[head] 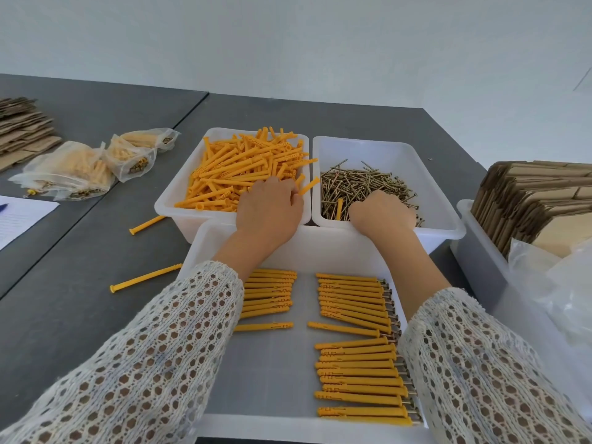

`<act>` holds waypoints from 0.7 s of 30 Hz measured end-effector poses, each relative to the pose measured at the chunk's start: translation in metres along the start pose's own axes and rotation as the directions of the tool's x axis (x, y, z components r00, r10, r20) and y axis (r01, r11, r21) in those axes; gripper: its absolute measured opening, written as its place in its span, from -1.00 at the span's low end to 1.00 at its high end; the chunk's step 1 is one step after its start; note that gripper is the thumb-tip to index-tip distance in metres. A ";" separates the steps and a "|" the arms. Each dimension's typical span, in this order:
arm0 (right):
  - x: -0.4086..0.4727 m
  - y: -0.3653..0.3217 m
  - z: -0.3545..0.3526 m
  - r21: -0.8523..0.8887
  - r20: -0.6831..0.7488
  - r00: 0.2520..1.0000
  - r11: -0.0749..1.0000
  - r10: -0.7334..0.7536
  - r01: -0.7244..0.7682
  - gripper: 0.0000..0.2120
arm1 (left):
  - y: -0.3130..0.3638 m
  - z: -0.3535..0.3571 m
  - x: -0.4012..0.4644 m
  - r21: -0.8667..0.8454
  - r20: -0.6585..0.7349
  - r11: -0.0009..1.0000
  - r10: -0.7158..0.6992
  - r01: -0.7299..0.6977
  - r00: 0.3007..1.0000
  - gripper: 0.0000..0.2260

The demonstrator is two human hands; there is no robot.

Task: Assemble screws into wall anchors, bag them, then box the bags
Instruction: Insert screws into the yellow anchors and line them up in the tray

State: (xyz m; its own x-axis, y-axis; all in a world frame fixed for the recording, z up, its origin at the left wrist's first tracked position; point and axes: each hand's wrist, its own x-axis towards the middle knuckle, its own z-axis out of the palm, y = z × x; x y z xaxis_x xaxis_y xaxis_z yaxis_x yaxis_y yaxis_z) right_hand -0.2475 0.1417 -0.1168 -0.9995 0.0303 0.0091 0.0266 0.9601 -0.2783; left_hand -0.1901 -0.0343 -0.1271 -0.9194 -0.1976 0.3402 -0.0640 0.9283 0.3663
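A white bin (179,190) holds a heap of loose yellow anchors (243,165); my left hand (269,209) rests in it, fingers pinched around one anchor (308,186) at the bin's right edge. Beside it, a second white bin (400,149) holds brass screws (368,184). My right hand (382,213) lies on the screw pile with its fingers curled down out of sight. In front, a white tray (320,245) carries neat rows of anchors with screws in them (355,302), partly covered by my sleeves.
Filled clear bags (73,171) lie at the left, by flat cardboard (22,129) and a paper sheet (19,216). Two loose anchors (145,277) lie on the grey table. At the right, a bin with folded cartons (538,200) and empty plastic bags (560,277).
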 end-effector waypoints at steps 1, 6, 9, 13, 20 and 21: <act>-0.001 0.000 0.000 0.007 -0.021 1.000 1.000 0.005 -0.005 -0.79 | -0.001 0.000 0.000 -0.008 0.002 1.000 0.009 -0.009 1.000 -0.78; -0.003 -0.002 -0.001 -0.031 0.014 0.999 0.999 0.038 -0.037 -0.79 | -0.001 0.000 -0.001 -0.018 -0.010 1.000 0.014 -0.015 1.000 -0.78; -0.001 -0.003 -0.003 -0.065 0.085 0.995 0.996 0.059 -0.054 -0.82 | 0.000 -0.001 -0.001 -0.009 -0.032 1.000 0.020 -0.021 0.999 -0.80; -0.002 -0.005 -0.005 -0.053 0.128 0.988 0.995 0.089 -0.083 -0.80 | 0.002 0.000 -0.003 -0.009 -0.086 0.999 0.044 -0.045 0.995 -0.83; -0.003 -0.003 -0.006 -0.031 0.097 0.992 0.997 0.077 -0.075 -0.79 | 0.004 0.001 -0.005 -0.017 -0.147 0.996 0.081 -0.084 0.986 -0.89; -0.003 -0.003 -0.006 -0.024 0.087 0.993 0.997 0.076 -0.074 -0.79 | 0.004 0.000 -0.005 -0.019 -0.155 0.996 0.086 -0.091 0.984 -0.90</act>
State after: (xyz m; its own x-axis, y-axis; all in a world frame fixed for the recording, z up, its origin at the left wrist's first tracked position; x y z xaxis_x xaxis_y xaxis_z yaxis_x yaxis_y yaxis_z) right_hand -0.2441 0.1402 -0.1107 -0.9924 0.0786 -0.0951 0.1006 0.9616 -0.2553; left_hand -0.1860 -0.0293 -0.1277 -0.8500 -0.1631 0.5008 0.0271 0.9361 0.3508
